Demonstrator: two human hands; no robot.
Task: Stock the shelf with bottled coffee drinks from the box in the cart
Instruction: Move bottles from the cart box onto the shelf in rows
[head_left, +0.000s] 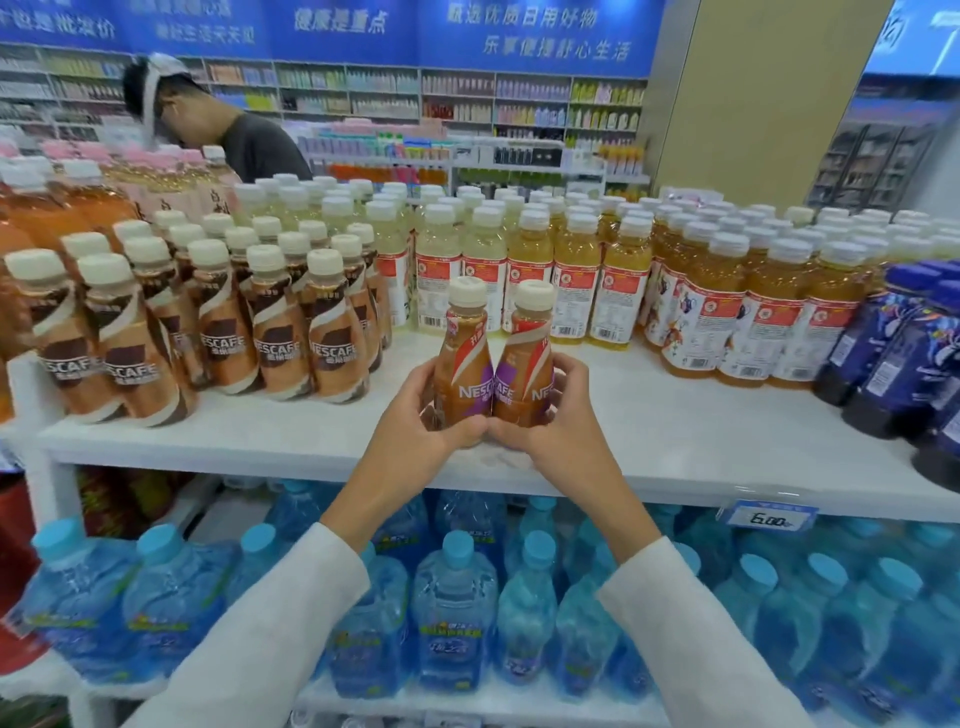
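Two brown Nescafe coffee bottles with cream caps stand side by side, touching, near the front of the white shelf. My left hand grips the left bottle around its lower body. My right hand grips the right bottle the same way. My thumbs meet in front of the bottles' bases. A block of several matching Nescafe bottles fills the shelf to the left. The box and cart are out of view.
Yellow juice bottles stand behind and right, dark blue bottles at the far right. Blue water bottles fill the lower shelf under a price tag. A person bends behind the shelf at upper left.
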